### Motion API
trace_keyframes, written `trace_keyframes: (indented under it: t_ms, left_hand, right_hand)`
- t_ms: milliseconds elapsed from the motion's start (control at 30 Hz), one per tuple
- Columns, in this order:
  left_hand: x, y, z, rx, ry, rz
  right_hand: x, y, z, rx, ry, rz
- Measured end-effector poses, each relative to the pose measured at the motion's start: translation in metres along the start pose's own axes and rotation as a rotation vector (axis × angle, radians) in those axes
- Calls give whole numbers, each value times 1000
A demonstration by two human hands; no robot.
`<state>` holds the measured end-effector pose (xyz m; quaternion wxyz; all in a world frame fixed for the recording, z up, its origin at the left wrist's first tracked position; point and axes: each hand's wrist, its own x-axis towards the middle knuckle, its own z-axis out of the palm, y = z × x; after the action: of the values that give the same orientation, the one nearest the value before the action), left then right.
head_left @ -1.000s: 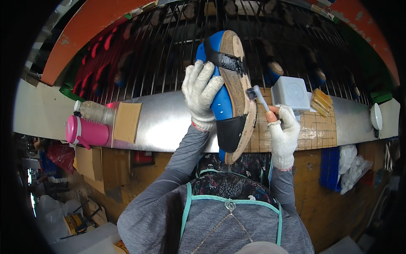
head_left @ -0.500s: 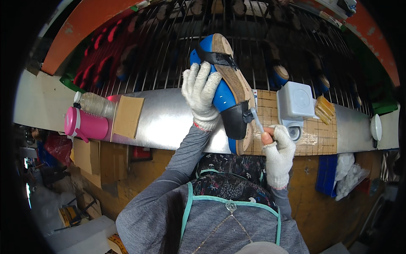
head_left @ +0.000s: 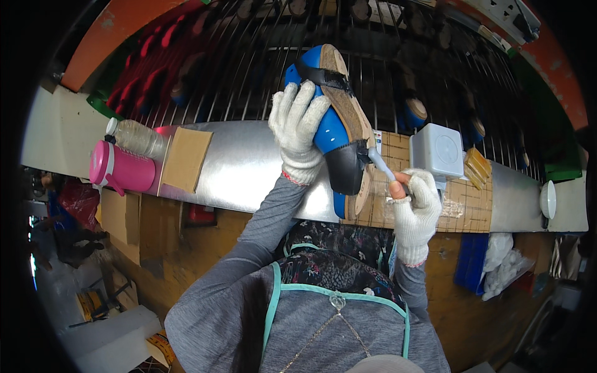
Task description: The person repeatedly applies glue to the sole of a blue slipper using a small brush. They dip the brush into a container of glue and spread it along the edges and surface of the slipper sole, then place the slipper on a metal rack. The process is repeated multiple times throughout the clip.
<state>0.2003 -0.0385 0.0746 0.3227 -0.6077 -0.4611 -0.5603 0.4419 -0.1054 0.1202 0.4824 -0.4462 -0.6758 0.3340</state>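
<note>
My left hand (head_left: 297, 127), in a white knit glove, is closed round a blue shoe last (head_left: 331, 132). Two black straps (head_left: 346, 169) wrap the last, and a brown-and-tan footbed (head_left: 346, 102) faces right. It is held tilted above the front edge of the bench, toe and heel not told apart with certainty. My right hand (head_left: 415, 211), gloved with bare thumb and fingertip showing, pinches a slim whitish brush-like tool (head_left: 381, 165). The tool's end meets the footbed edge where the lower strap folds over; its very tip is hard to make out.
On the metal bench (head_left: 239, 161) stand a pink jug (head_left: 127, 168), a clear bottle (head_left: 140, 138) and cardboard (head_left: 185, 160). To the right are a white dispenser (head_left: 435, 151), yellow sponge-like pieces (head_left: 477, 168) and a white bowl (head_left: 548, 199). Behind runs a rod rack (head_left: 239, 81) carrying shoes.
The tool's end has moved slightly up along the strap's fold. My right hand has shifted a little right and now covers the dispenser's lower opening. My left hand keeps its hold.
</note>
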Motion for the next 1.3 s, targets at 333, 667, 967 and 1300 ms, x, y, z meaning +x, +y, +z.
trace_keyframes:
  t_ms: [333, 667, 967, 1300]
  left_hand:
    - [-6, 4, 3, 37, -73, -106]
    - [-7, 11, 4, 37, -170, -224]
    - [-8, 10, 0, 70, -168, -210]
    - [-3, 8, -5, 90, -202, -248]
  right_hand:
    - [-24, 5, -1, -15, -10, 12]
    - [-37, 1, -6, 136, -9, 201]
    - [-25, -1, -3, -66, 43, 97]
    - [-19, 3, 1, -111, 63, -39]
